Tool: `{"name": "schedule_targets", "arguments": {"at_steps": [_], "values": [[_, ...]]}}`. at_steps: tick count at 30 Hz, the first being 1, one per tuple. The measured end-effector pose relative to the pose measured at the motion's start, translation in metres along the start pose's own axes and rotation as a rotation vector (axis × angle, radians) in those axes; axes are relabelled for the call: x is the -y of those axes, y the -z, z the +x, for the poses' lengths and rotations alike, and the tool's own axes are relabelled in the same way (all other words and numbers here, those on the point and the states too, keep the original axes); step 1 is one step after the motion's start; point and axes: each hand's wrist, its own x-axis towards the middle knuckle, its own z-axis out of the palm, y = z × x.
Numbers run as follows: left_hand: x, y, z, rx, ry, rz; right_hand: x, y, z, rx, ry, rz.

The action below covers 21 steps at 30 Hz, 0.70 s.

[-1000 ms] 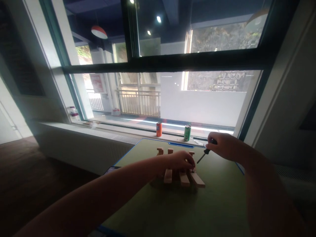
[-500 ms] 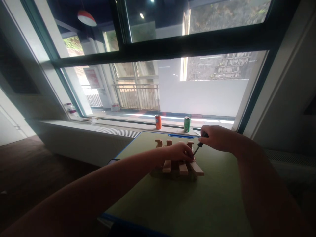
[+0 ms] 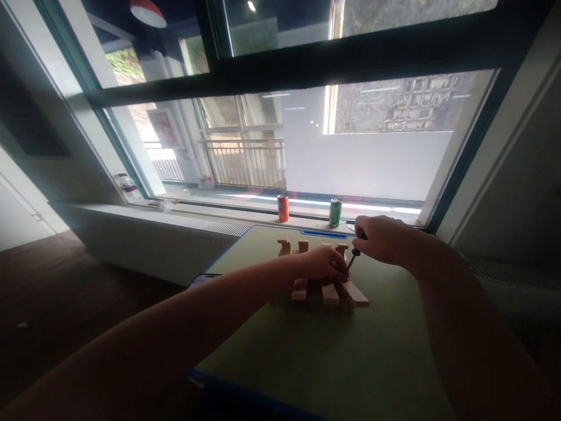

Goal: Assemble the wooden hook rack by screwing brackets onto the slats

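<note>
My right hand [image 3: 382,240] is closed around the dark handle of a screwdriver [image 3: 353,258], its shaft slanting down to the left. The tip meets a small wooden assembly [image 3: 330,292] of several pale slats and upright notched pieces. Over the right part of this assembly, my left hand [image 3: 328,263] has its fingers pinched together right beside the screwdriver tip. What those fingers hold is hidden. The rightmost slat [image 3: 356,294] lies at an angle to the others, under the tip.
The assembly rests on a greenish tabletop [image 3: 315,351] with a blue edge. An orange can [image 3: 283,209] and a green can [image 3: 335,212] stand on the windowsill behind it. A dark flat object [image 3: 205,280] is at the table's left edge. A large window [image 3: 359,164] rises beyond.
The view has shifted slightly, so the cans and table sit higher in it. The screwdriver stands a little steeper. Both hands stay at the same spot on the wooden assembly.
</note>
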Motion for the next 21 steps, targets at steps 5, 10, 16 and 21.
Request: {"name": "schedule_targets", "arguments": {"at_steps": [5,10,16,21], "values": [[-0.003,0.000,0.003,0.027,-0.044,0.117,0.007,-0.005,0.004,-0.022,-0.033,-0.074],[-0.008,0.001,0.002,0.061,-0.037,0.155,0.015,-0.007,0.001,-0.053,-0.004,-0.095],[-0.007,0.001,0.000,0.057,-0.017,0.087,0.006,0.005,-0.011,0.074,-0.029,0.070],[-0.003,0.000,0.002,0.067,0.008,0.032,0.004,0.011,-0.013,0.051,-0.055,-0.067]]}}
